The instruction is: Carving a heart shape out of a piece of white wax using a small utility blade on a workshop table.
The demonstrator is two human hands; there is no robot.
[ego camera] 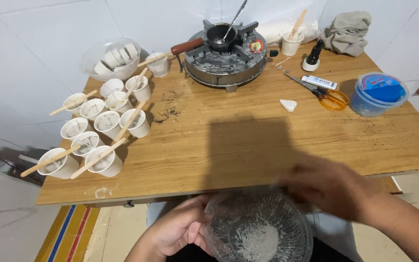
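My left hand (178, 228) grips the left rim of a clear ribbed glass bowl (258, 228) held over my lap, just in front of the wooden table (248, 140). Whitish residue lies in the bowl's bottom. Blurred with motion, my right hand (330, 187) hovers over the bowl's right rim. I cannot tell whether it touches the glass or holds anything.
Several white cups with wooden sticks (100, 131) crowd the table's left side, behind them a clear bowl of white chunks (110, 58). A gas stove with a small dark pot and spoon (224, 48) stands at the back. Orange-handled scissors (323, 94), a blue-lidded tub (379, 92), a grey cloth (347, 31) lie right.
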